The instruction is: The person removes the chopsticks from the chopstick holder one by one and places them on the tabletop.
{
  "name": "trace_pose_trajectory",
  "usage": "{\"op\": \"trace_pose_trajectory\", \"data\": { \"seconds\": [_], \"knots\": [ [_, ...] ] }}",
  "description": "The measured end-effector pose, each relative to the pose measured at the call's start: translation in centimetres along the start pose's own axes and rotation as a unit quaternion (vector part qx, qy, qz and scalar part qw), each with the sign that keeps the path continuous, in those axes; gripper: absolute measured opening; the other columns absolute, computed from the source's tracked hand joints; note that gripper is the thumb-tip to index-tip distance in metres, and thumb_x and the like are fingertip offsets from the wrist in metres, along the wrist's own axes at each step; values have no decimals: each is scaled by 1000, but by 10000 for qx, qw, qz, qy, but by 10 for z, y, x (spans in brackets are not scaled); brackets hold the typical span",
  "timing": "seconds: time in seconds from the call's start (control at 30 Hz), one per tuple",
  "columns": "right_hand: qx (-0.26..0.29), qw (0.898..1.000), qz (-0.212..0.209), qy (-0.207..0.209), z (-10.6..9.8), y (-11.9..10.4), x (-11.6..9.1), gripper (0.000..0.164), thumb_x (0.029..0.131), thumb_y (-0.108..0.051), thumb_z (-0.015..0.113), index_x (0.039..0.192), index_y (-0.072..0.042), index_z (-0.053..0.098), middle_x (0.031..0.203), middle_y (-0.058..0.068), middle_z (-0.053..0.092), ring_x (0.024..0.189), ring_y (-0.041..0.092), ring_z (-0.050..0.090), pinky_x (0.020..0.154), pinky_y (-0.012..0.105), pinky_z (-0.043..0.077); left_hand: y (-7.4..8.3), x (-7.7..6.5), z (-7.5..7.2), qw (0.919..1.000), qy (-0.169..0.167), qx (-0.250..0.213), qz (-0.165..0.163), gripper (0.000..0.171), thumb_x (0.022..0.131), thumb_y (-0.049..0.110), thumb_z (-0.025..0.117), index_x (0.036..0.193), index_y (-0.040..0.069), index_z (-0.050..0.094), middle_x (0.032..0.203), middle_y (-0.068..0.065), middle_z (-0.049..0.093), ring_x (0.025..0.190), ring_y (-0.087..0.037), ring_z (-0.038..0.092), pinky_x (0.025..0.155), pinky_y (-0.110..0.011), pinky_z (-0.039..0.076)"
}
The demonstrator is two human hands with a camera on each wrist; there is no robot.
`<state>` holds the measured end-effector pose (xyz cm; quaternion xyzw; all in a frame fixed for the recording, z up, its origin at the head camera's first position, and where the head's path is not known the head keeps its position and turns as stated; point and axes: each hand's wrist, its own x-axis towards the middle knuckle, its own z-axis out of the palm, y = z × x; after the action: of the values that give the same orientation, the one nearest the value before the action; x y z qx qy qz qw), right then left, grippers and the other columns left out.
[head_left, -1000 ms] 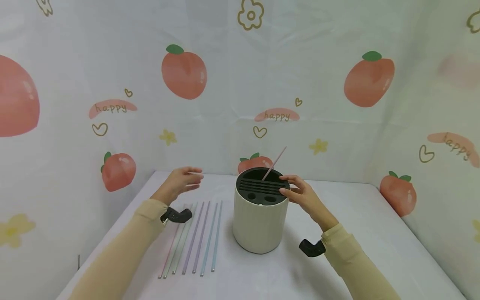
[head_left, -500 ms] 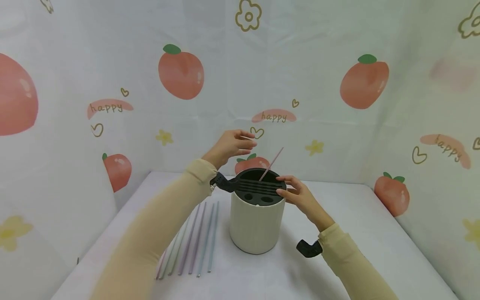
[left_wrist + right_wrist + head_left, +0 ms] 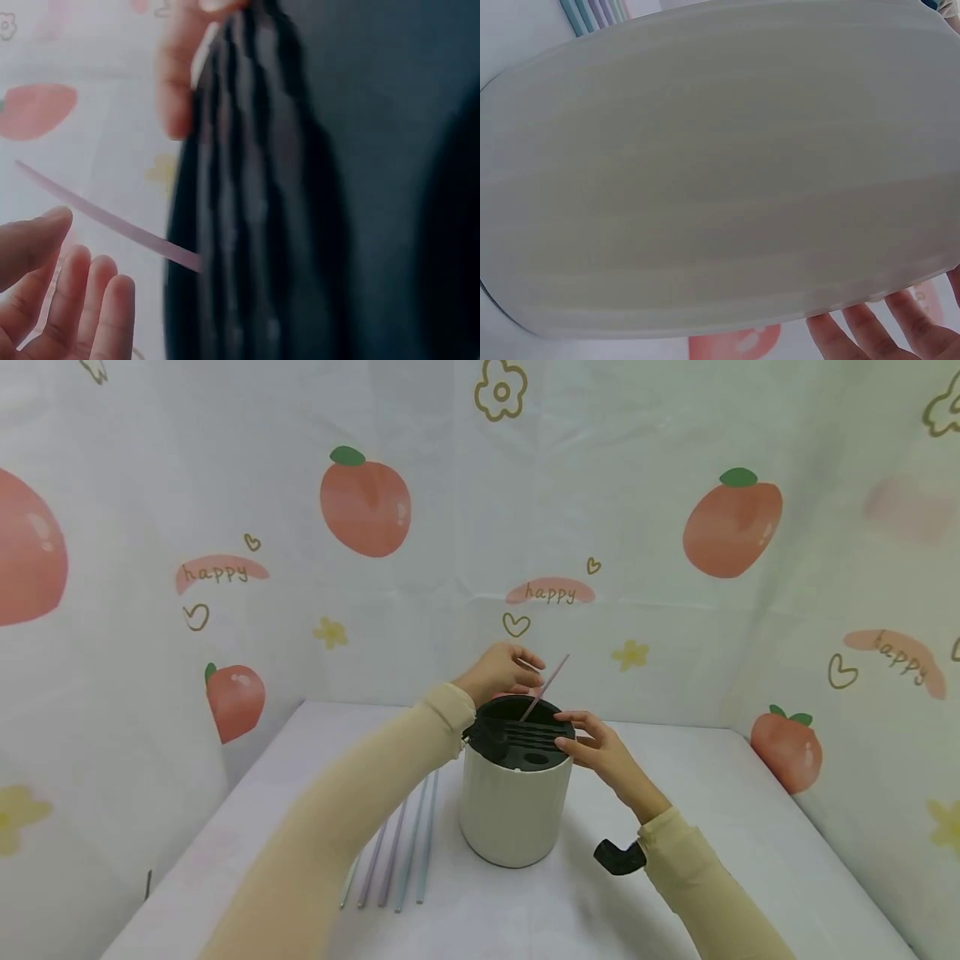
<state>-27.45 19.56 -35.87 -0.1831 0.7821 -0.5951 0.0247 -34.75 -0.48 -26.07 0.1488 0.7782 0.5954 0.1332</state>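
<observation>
A white cylindrical utensil holder (image 3: 513, 822) with a black slotted top (image 3: 534, 737) stands upright on the table. One pink chopstick (image 3: 553, 680) leans up out of the large opening behind the slots, its lower end hidden inside. My left hand (image 3: 506, 670) hovers over the holder's far left side. In the left wrist view its thumb and fingers (image 3: 105, 300) are spread close to the pink chopstick, with a gap and nothing between them. On the right, my right hand (image 3: 606, 753) grips the holder's rim with thumb and fingers; its fingertips (image 3: 864, 322) touch the side in the right wrist view.
Several pastel chopsticks (image 3: 405, 852) lie side by side on the white table (image 3: 660, 793), left of the holder. My left sleeve (image 3: 352, 810) crosses above them and hides some. A white cloth printed with peaches (image 3: 364, 510) hangs behind.
My left hand has moved right from above the loose chopsticks, first rising, then lowering to beside the pink one. My right hand stays at the rim, and the holder stands in place.
</observation>
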Motion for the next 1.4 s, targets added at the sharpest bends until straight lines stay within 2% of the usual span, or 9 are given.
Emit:
{"op": "trace_pose_trajectory", "data": {
  "seconds": [0.27, 0.53, 0.8, 0.9, 1.0, 1.17, 1.23, 1.3, 1.4],
  "knots": [
    [32, 10000, -26, -22, 0, 3, 0, 46, 96, -20, 60, 138, -8, 45, 143, 21, 41, 123, 36, 52, 101, 53, 47, -6, 3, 6, 9980, -63, 592, -205, 28, 85, -3, 70, 113, -3, 66, 115, -19, 67, 84, -16, 64, 82, -28, 58],
    [-60, 10000, -18, 11, -1, 2, -2, 46, 96, -22, 60, 138, -9, 46, 144, 20, 41, 123, 34, 52, 101, 51, 48, -6, 2, 8, 9965, -155, 817, -32, 27, 83, -3, 72, 110, -4, 67, 100, -12, 67, 76, -12, 60, 79, -29, 59],
    [-77, 9999, -91, 13, 0, 3, -2, 46, 96, -21, 60, 138, -9, 46, 144, 21, 41, 122, 35, 53, 100, 52, 48, 3, -2, -2, 9969, -65, 734, 279, 25, 86, 0, 70, 111, -3, 66, 110, -15, 66, 89, -18, 63, 85, -31, 58],
    [-80, 9999, -119, 7, 0, 3, -2, 46, 96, -21, 60, 138, -9, 46, 143, 21, 42, 121, 34, 54, 101, 54, 47, 17, -9, -15, 9975, 144, 334, 603, 26, 89, 2, 68, 114, -3, 64, 113, -16, 65, 97, -22, 64, 89, -33, 56],
    [-113, 9999, -99, 21, -1, 3, -2, 45, 96, -22, 60, 138, -10, 47, 143, 20, 42, 120, 31, 55, 101, 53, 47, 37, -20, -34, 9924, 438, -493, 1037, 25, 90, 1, 66, 114, -3, 63, 109, -14, 65, 97, -24, 65, 92, -35, 56],
    [-186, 9998, -103, 23, -1, 3, -2, 45, 96, -22, 60, 137, -11, 47, 142, 19, 42, 119, 28, 55, 100, 51, 48, 61, -46, -76, 9552, 876, -2012, 1986, 16, 91, -4, 61, 105, 3, 65, 97, -5, 64, 86, -18, 64, 91, -37, 56],
    [-188, 9997, -122, 20, -2, 3, -2, 45, 96, -21, 60, 137, -10, 47, 142, 20, 42, 119, 29, 55, 100, 51, 48, 63, -57, -95, 9413, 1054, -2319, 2214, 16, 91, -3, 61, 103, 7, 66, 96, -4, 63, 85, -17, 64, 88, -34, 57],
    [-176, 9998, -126, 31, -2, 3, -2, 45, 96, -21, 60, 137, -10, 47, 141, 20, 43, 119, 31, 55, 100, 52, 48, 59, -67, -113, 9340, 1273, -2452, 2267, 17, 91, -1, 63, 103, 8, 68, 95, -4, 63, 84, -16, 63, 84, -30, 58],
    [-156, 9998, -122, 31, -1, 1, -3, 45, 96, -21, 60, 137, -10, 47, 142, 20, 42, 121, 33, 54, 100, 52, 47, 42, -81, -140, 9340, 1569, -2441, 2083, 17, 90, 2, 65, 106, 8, 68, 95, -2, 65, 84, -14, 64, 80, -25, 58]
  ]
}}
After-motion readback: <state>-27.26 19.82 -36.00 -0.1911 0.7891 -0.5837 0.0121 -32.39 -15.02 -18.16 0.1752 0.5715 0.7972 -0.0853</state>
